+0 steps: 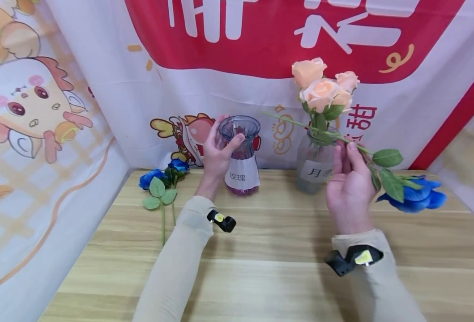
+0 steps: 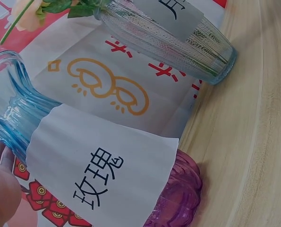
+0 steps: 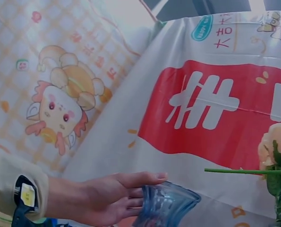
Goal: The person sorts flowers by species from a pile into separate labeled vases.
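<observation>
My left hand (image 1: pixel 217 154) grips the neck of a blue-to-purple glass vase (image 1: pixel 242 191) that stands on the table with a paper label round its middle. In the left wrist view the purple base of this vase (image 2: pixel 180 198) shows below the label. Between the fingers and thumb of my right hand (image 1: pixel 350 190) is the stem of a blue rose (image 1: pixel 416 197). Its bloom hangs to the right, while the bare stem end points left, across the front of several peach roses (image 1: pixel 321 93). Those stand in a clear glass vase (image 1: pixel 307 179), just left of my right hand.
More blue roses (image 1: pixel 152 179) with green leaves lie at the table's left back. Behind the vases hangs a printed red and white cloth (image 1: pixel 220 87), and another patterned cloth (image 1: pixel 59 179) covers the left side. The wooden table (image 1: pixel 261 277) extends toward me.
</observation>
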The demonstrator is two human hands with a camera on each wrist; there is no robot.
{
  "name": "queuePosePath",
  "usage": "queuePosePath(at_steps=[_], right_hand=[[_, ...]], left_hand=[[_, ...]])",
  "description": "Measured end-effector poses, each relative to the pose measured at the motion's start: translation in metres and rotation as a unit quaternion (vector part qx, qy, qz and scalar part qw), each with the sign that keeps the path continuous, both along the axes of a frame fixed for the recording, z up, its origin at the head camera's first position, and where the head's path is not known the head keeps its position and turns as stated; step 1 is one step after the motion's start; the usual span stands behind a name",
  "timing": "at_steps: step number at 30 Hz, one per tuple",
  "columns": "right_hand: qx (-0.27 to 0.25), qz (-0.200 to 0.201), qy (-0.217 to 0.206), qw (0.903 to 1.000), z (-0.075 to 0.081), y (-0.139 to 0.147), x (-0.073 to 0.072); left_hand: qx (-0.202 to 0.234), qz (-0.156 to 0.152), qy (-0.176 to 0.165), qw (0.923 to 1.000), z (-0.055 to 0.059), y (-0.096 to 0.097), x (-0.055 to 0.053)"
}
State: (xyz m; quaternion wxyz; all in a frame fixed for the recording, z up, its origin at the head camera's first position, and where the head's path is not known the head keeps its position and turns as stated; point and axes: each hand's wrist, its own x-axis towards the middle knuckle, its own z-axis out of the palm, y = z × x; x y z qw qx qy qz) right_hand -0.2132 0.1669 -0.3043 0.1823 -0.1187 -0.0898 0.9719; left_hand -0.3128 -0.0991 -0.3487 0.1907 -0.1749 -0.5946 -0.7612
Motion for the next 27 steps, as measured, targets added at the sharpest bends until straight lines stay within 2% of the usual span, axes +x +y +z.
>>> queuePosePath(at_steps=[5, 12, 16, 19, 24, 27], right_hand=[[0.024, -0.006, 0.004, 0.9997, 0.003, -0.019, 0.000], [0.093, -0.046, 0.024, 0.9943, 0.004, -0.043, -0.003], [0.115, -0.064, 0.041, 0.9905, 0.005, -0.057, -0.006], [0.141, -0.085, 0.054, 0.9850, 0.006, -0.068, -0.009], [0.203, -0.130, 0.081, 0.9671, 0.008, -0.085, -0.013], [0.223, -0.135, 0.082, 0.9619, 0.010, -0.092, -0.015]], left_hand=[[0.004, -0.001, 0.002, 1.0000, 0.000, -0.001, -0.001], [0.003, -0.004, 0.000, 1.0000, 0.000, -0.001, -0.001], [-0.002, -0.002, -0.001, 1.0000, 0.000, -0.002, -0.001], [-0.005, -0.001, -0.001, 1.0000, 0.000, -0.002, -0.001], [-0.005, 0.000, 0.003, 1.0000, 0.000, -0.002, 0.000], [-0.005, 0.002, 0.004, 1.0000, 0.000, -0.001, 0.000]])
